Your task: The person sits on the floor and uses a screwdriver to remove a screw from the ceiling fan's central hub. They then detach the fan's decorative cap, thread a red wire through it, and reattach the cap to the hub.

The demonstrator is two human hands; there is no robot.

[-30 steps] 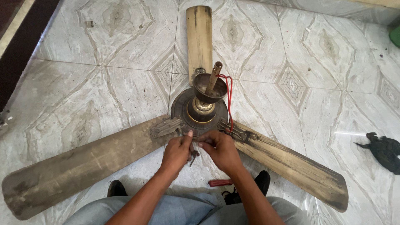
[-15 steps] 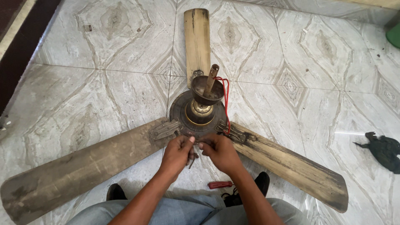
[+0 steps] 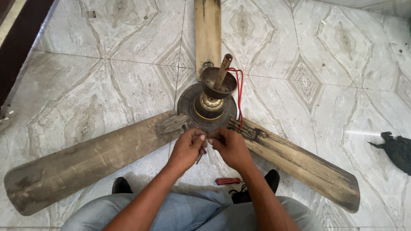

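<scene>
Hands first: your left hand (image 3: pixel 187 147) and right hand (image 3: pixel 231 147) meet fingertip to fingertip at the near rim of the old, grimy brown metal ceiling fan (image 3: pixel 208 107), which lies on the pale patterned marble floor (image 3: pixel 107 68) directly ahead of them. Both are pinched narrow around a small dark metal tool or fastener (image 3: pixel 201 155) (too small to tell which), its lower end poking out below your left fingers.

The fan will likely handle heavy at the motor hub and awkward overall. The blades are stiff but thin, so they could flex or bend if you lift by a tip. Take hold at the hub or at the blade brackets close to it, I'd judge, and expect dusty, slightly slick surfaces.

Counted: one fan, with three long worn wooden-looking blades (image 3: pixel 85 164) spreading left, right and straight away from your hands; one short rod (image 3: pixel 222 70) standing tilted out of the cup-shaped cover; one red wire loop (image 3: pixel 239 92) beside it. Just behind your right wrist lies one red-handled screwdriver (image 3: pixel 228 181). Far right of your hands sits one dark crumpled rag (image 3: pixel 396 149).
</scene>
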